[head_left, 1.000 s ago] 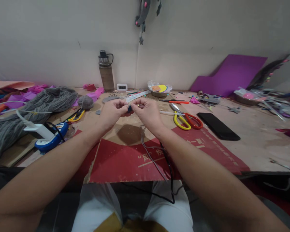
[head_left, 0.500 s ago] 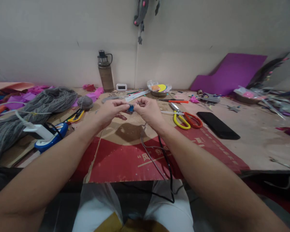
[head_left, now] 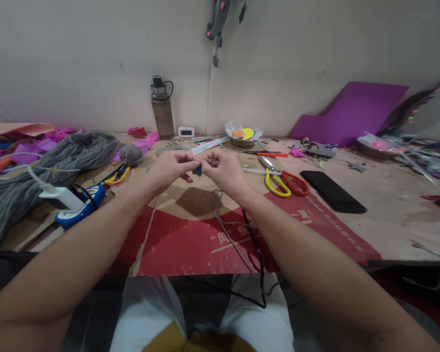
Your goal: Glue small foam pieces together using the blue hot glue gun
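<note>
My left hand (head_left: pixel 174 168) and my right hand (head_left: pixel 223 170) meet fingertip to fingertip above the cardboard (head_left: pixel 179 244). Pinched between them is a small blue piece (head_left: pixel 198 169), mostly covered by the fingers, so its kind does not show. Both hands are closed on it. A thin grey cord (head_left: pixel 220 215) hangs below my right hand and runs down over the cardboard's front edge; whether it joins the blue piece is hidden. Scissors (head_left: pixel 278 182) with one yellow and one red handle lie open to the right of my right hand.
A black phone (head_left: pixel 333 191) lies at the right. Grey yarn (head_left: pixel 77 156), a yellow cutter (head_left: pixel 118 175) and a blue power strip (head_left: pixel 81 212) with a white plug are at the left. Behind stand a bottle (head_left: pixel 162 115), a small clock (head_left: pixel 186 132) and a bowl (head_left: pixel 244 142).
The fingers of both hands have closed further around the blue piece, so less of it shows. The whole view has shifted slightly.
</note>
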`<state>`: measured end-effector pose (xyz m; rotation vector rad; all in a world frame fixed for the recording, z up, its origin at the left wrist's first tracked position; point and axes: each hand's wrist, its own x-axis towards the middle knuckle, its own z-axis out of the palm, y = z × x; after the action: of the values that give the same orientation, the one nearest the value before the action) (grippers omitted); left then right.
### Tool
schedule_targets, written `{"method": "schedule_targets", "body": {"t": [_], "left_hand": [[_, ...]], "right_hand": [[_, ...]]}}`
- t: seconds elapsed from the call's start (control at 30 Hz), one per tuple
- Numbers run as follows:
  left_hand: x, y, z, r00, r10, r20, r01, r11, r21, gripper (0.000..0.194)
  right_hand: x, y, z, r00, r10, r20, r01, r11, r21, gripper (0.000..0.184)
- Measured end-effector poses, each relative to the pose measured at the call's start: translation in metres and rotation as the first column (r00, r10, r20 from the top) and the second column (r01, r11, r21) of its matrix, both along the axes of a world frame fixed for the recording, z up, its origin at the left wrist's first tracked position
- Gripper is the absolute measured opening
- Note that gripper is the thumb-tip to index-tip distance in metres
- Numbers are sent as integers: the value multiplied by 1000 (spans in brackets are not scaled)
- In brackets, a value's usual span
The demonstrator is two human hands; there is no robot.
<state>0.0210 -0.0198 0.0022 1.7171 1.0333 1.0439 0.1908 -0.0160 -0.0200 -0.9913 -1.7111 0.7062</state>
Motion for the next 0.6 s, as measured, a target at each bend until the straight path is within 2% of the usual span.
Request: {"method": "schedule_targets", "body": {"t": [0.1, 0.2, 0.4, 0.6], "left_hand": [[-4, 3, -1, 992, -70, 102, 80, 992, -93, 25], [-5, 5, -3, 993, -85, 87, 93, 991, -92, 25], [-4, 2, 0, 997, -49, -58, 50, 999, 8, 19], [-4, 0, 4, 968, 77, -240, -22, 975, 222, 16]], "right_hand": [[0, 1, 0, 1000, -29, -4, 29, 1000, 4, 11], [0, 0, 0, 1000, 3, 3, -3, 1000, 0, 10], [1, 1, -1, 998, 14, 68, -15, 1000, 12, 13], [3, 4, -3, 989, 3, 146, -6, 1000, 18, 14]]}}
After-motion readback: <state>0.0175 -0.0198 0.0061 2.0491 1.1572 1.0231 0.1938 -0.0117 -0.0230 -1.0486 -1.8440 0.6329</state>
